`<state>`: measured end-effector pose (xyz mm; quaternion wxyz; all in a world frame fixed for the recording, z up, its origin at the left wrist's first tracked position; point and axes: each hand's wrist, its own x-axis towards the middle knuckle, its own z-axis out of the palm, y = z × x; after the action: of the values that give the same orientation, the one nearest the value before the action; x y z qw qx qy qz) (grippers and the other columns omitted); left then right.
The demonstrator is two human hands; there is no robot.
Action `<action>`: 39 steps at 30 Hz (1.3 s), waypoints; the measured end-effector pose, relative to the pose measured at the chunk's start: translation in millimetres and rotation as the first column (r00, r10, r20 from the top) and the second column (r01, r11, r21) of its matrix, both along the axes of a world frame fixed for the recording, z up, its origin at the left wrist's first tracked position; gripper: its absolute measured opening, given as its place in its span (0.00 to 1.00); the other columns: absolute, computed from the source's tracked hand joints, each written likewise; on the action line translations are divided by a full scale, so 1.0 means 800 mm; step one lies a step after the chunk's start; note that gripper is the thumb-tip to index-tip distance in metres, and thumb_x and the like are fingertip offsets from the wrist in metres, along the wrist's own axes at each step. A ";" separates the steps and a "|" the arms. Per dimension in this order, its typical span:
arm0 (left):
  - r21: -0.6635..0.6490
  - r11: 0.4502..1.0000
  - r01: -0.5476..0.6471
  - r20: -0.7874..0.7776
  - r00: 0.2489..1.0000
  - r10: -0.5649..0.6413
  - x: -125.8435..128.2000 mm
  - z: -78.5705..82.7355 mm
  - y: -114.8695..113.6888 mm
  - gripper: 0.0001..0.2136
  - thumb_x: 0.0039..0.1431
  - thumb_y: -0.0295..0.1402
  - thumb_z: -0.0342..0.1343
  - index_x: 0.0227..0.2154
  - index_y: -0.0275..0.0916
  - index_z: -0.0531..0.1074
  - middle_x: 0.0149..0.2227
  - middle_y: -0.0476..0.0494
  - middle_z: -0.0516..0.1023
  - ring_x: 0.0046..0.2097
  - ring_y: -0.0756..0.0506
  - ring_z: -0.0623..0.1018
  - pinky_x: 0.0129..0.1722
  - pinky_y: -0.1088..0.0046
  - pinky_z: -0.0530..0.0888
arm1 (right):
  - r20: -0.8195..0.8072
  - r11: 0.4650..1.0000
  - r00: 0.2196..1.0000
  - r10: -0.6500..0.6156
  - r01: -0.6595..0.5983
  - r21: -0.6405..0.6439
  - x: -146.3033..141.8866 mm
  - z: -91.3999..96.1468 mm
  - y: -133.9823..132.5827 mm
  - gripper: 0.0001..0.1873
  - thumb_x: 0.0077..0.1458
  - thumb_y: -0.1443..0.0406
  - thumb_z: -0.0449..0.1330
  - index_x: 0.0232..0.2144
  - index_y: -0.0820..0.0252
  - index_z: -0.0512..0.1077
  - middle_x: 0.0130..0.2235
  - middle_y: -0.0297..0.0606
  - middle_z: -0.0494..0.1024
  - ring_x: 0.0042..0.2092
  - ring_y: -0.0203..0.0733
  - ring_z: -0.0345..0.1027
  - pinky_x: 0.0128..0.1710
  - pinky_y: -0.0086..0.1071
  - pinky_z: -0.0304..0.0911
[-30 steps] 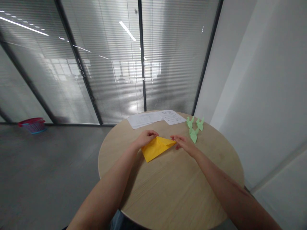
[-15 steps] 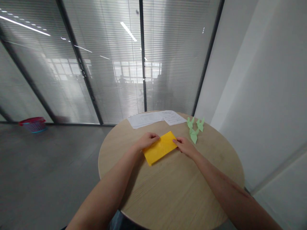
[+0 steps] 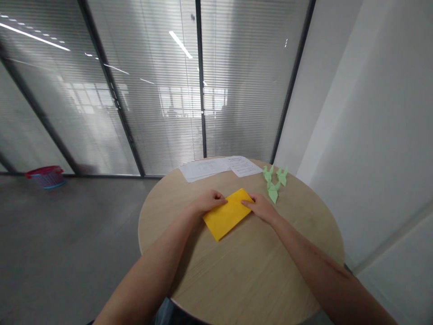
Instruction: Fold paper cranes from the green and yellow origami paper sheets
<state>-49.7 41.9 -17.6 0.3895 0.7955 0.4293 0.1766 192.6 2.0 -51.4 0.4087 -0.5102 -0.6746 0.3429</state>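
A folded sheet of yellow paper [image 3: 228,215] is held slanted just over the round wooden table. My left hand [image 3: 210,201] is closed on its far left edge, thumb on the upper face. At the right end, my right hand [image 3: 260,206] pinches the paper, with thumb on top and the other fingers mostly hidden behind it. Just beyond my right hand stand three light green origami cranes; the nearest crane [image 3: 273,191] has its pointed end toward me.
White printed sheets [image 3: 204,169] lie at the far edge of the round table [image 3: 237,275]. A red and blue basket [image 3: 47,177] sits on the floor at the left. Glass panels with blinds [image 3: 162,90] rise behind the table, and a white wall [image 3: 372,135] stands on the right.
The yellow paper has tilted a little, its near corner coming toward me. My right thumb has slid further onto its upper face. The cranes and sheets stay put.
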 end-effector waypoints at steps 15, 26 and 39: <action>-0.162 0.953 -0.257 0.173 0.943 0.284 -0.029 0.015 0.019 0.14 0.47 0.43 0.60 0.28 0.36 0.75 0.30 0.43 0.78 0.29 0.49 0.75 0.29 0.74 0.72 | -0.278 0.945 0.908 -0.314 0.328 0.004 0.021 -0.011 0.022 0.19 0.49 0.53 0.60 0.38 0.61 0.74 0.37 0.43 0.78 0.32 0.43 0.70 0.23 0.30 0.64; 0.025 0.944 -0.329 0.228 0.921 0.315 -0.032 0.003 0.034 0.12 0.50 0.41 0.56 0.27 0.36 0.72 0.27 0.45 0.75 0.28 0.49 0.74 0.27 0.74 0.71 | -0.355 0.933 0.868 -0.347 0.358 -0.038 0.021 -0.015 0.024 0.21 0.47 0.52 0.60 0.40 0.60 0.73 0.42 0.45 0.78 0.36 0.46 0.72 0.22 0.30 0.65; -0.209 0.936 -0.282 0.425 0.837 0.346 0.003 -0.011 0.015 0.20 0.59 0.43 0.53 0.49 0.37 0.69 0.50 0.36 0.76 0.45 0.44 0.78 0.37 0.71 0.75 | -0.437 0.950 0.845 -0.309 0.291 -0.110 0.015 -0.024 0.031 0.22 0.48 0.52 0.59 0.42 0.59 0.71 0.43 0.45 0.78 0.37 0.45 0.73 0.23 0.30 0.66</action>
<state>-47.6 54.0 -26.1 0.4988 0.6215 0.4620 0.3892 204.6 26.5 -70.7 0.5916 -0.5243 -0.4670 0.3963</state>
